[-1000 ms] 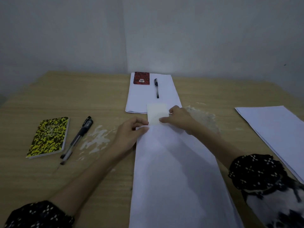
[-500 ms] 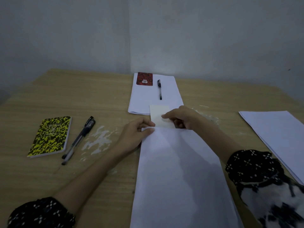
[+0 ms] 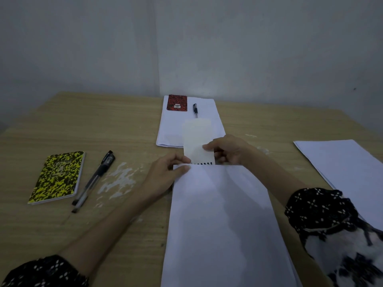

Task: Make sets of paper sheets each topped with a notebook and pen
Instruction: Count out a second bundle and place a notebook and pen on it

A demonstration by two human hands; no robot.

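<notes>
My right hand (image 3: 226, 151) pinches the pale spiral notepad (image 3: 198, 141), holding it raised at the far edge of the near sheets (image 3: 223, 224), its coil just above that edge, probably so I can set it on top. My left hand (image 3: 165, 175) pinches the sheets' far left corner, steadying them on the table (image 3: 83, 125). Beyond lies a finished set: paper (image 3: 172, 129) under a red notebook (image 3: 177, 102) and pen (image 3: 195, 110). To the left wait a yellow notebook (image 3: 58, 176) and two pens (image 3: 93, 179); spare paper (image 3: 344, 162) lies right.
</notes>
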